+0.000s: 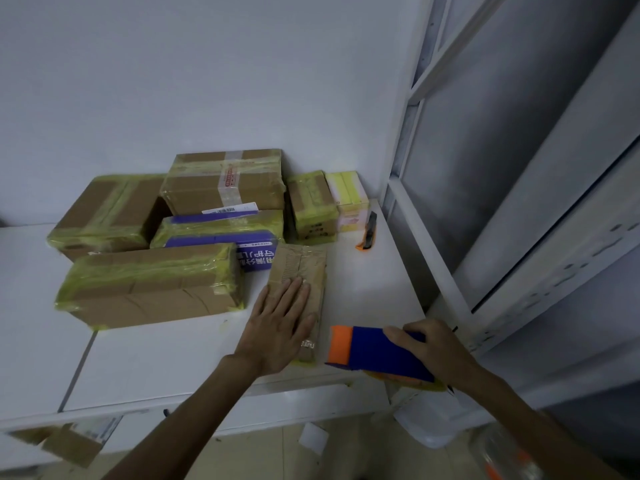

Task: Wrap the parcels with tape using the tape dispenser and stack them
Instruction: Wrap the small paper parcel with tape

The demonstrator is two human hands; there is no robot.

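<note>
Left grip point(280, 323) lies flat, fingers straight and together, pressing on the flat parcel point(301, 265), which sits on the white table point(363, 289) near its front edge. Right grip point(429, 348) is curled round the tape dispenser point(374, 351), clamped on its blue body. Key relation: the dispenser is just right of the parcel's near end, its orange nose pointing left at it but apart, not touching. The parcel's long axis runs near-to-far, away from the person, so the tape run would likely go along it or across the near end. The parcel is thin, brown and papery, creased, with glossy clear tape patches and a yellowish strip at the near end. The dispenser is hard, smooth plastic in blue and orange; the roll is mostly hidden. Behind and to the left is a cluster of wrapped boxes point(152, 282): cardboard, rectangular, banded in shiny yellow-green tape, some stacked, one printed blue point(214, 233). A utility knife point(369, 233), orange and black, lies further back on the right. Judgement: this parcel is still being taped and is not yet stacked.
</note>
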